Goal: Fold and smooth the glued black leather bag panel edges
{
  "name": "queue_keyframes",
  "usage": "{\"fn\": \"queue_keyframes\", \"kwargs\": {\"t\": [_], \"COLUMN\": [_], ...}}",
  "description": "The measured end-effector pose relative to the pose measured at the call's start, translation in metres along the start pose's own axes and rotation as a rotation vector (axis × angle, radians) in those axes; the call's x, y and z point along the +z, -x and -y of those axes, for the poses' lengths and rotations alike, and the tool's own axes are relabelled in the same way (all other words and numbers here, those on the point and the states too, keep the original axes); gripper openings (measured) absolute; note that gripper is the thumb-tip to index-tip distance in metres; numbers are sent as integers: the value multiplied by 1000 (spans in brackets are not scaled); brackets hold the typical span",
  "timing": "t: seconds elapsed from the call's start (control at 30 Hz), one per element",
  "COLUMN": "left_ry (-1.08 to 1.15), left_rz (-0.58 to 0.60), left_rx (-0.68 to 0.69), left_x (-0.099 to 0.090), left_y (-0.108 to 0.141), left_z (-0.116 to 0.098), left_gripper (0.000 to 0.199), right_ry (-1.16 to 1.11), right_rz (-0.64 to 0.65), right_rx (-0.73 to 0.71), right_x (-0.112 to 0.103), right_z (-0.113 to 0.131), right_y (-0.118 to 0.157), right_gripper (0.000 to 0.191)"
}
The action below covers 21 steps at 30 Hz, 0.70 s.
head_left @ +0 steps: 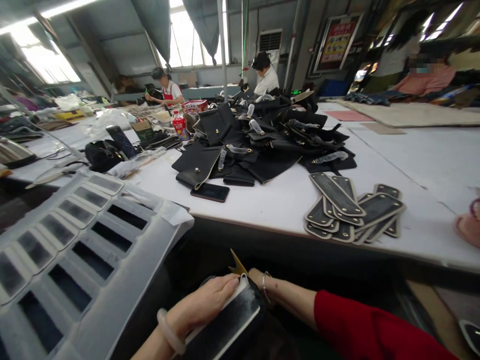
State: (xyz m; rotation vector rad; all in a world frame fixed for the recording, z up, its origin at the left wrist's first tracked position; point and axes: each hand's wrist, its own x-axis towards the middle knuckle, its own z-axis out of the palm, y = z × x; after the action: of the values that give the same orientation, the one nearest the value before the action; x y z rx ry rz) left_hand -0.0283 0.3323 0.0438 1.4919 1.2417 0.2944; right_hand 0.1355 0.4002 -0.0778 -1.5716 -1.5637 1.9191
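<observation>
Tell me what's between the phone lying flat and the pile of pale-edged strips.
In the head view, bare white tabletop lies between the phone and the strips.

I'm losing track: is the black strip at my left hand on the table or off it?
Off: the strip lies nearer you than the front edge of the table, against your left hand.

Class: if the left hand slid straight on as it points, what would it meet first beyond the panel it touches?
Probably the right hand, just past the rounded end of the black panel, though depth is unclear.
</observation>
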Motion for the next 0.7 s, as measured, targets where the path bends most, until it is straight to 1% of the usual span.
{"fn": "queue_keyframes", "kwargs": {"t": [0.1,0.17,0.23,0.3,0.33,0.37,0.4,0.43,0.47,0.53,0.6,0.63,0.7], "left_ry": [-31,-45,-52,-52,-48,-40,-30,-17,-4,16,53,84,158], "left_rz": [-9,-11,-10,-10,-11,-12,-14,-19,-28,-62,-102,-121,-146], "left_rx": [-21,-28,-35,-35,-33,-28,-24,-23,-28,-61,-108,-129,-156], "left_x": [1,0,0,-1,-1,-1,-2,-2,-2,-2,-1,0,2], "left_y": [1,1,2,2,2,2,2,2,2,1,1,1,1], "left_z": [1,0,0,0,0,1,1,2,2,4,5,6,7], "left_gripper": [53,53,53,54,54,54,54,54,53,51,54,59,70], "right_ry": [169,237,300,376,424,476,531,591,656,807,980,1063,1209], "right_rz": [66,158,329,520,596,645,663,650,606,447,297,254,251], "right_rx": [41,54,85,126,141,141,119,72,1,-192,-380,-460,-587], "right_x": [-45,-79,-108,-123,-125,-123,-119,-113,-107,-95,-87,-84,-79], "right_z": [13,31,53,74,82,89,94,98,101,107,114,118,128], "right_y": [12,27,42,54,56,56,53,49,44,33,24,20,17], "right_gripper": [29,39,56,60,60,58,55,52,49,44,50,54,59]}}
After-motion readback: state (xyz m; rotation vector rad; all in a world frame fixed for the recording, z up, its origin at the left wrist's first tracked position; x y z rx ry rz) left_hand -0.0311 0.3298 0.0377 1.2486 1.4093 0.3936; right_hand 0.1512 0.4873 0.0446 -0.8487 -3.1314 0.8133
